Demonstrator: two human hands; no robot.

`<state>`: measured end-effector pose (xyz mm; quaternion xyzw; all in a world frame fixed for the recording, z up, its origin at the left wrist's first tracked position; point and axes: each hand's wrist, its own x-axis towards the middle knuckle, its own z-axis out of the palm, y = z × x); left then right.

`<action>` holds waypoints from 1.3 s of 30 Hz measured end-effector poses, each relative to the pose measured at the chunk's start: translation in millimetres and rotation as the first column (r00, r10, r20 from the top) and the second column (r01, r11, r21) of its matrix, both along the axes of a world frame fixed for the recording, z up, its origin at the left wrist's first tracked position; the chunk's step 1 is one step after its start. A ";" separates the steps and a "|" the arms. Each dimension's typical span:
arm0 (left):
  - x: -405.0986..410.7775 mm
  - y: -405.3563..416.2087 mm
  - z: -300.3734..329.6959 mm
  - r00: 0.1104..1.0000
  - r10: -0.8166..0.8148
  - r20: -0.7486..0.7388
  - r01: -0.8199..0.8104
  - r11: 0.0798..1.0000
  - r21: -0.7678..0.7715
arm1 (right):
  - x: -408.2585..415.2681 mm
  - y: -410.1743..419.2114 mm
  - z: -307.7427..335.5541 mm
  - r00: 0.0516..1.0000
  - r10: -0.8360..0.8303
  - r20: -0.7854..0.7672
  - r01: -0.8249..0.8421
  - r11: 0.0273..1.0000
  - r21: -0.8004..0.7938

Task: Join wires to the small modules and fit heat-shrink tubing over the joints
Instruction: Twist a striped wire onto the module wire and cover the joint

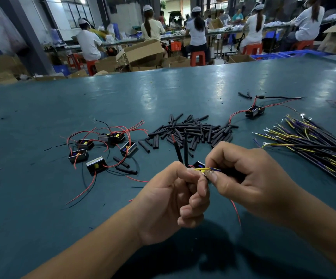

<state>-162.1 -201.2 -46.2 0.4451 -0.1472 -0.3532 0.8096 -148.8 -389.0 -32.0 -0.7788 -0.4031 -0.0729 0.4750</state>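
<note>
My left hand [175, 200] grips a small black module [200, 165] whose two leads, sleeved in black heat-shrink tubes [182, 150], stick upward. My right hand [249, 178] pinches a yellow and blue wire [207, 169] against that module, fingertips of both hands touching. A red lead [236, 213] hangs below the hands. Much of the module is hidden by my fingers.
On the blue-green table [42, 198] lie several modules with red and black leads [102, 146] at left, a pile of black tubing pieces [191, 131] in the middle, a bundle of yellow-purple wires [314, 146] at right and one wired module [254, 112] behind. People work at benches beyond.
</note>
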 end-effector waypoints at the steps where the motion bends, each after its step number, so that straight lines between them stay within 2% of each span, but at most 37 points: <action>1: -0.5 -0.6 -0.3 1.000 0.001 0.008 -0.001 1.000 0.001 | -0.5 0.3 -0.2 1.000 0.007 -0.008 -0.007 1.000 0.000; 5: -2.0 -3.3 -1.9 0.990 0.088 0.108 -0.095 0.994 0.058 | -0.7 -0.1 -1.9 0.998 -0.007 -0.058 0.007 1.000 0.013; 8: -2.0 -5.4 -4.4 0.942 0.202 0.267 -0.253 0.952 0.173 | -0.7 0.9 -2.6 0.994 -0.008 -0.107 0.011 1.000 0.028; 13: -1.1 -5.5 -7.9 0.739 0.300 0.604 -0.491 0.853 0.178 | -0.6 2.1 -1.2 0.981 -0.012 -0.195 0.025 0.998 0.064; 19: 1.8 -1.7 -8.9 0.588 0.269 0.763 -0.654 0.712 0.253 | 3.6 2.9 -0.1 0.962 -0.080 -0.259 0.106 0.991 0.087; 22: 3.5 -0.5 -8.8 0.544 0.329 0.772 -0.719 0.658 0.226 | 9.0 -0.7 2.2 0.938 -0.082 -0.337 0.129 0.984 0.121; 26: 4.1 0.3 -6.1 0.629 0.415 0.657 -0.639 0.757 0.134 | 10.4 -2.9 2.0 0.919 -0.024 -0.393 0.077 0.990 0.121; 35: 5.4 1.8 -10.8 0.441 0.430 0.788 -0.720 0.694 0.025 | 5.4 1.3 3.7 0.882 0.034 -0.471 0.055 0.983 0.175; 39: 4.4 2.1 -10.3 0.429 0.390 0.815 -0.731 0.680 0.059 | 6.5 2.9 2.9 0.843 0.105 -0.527 0.042 0.965 0.260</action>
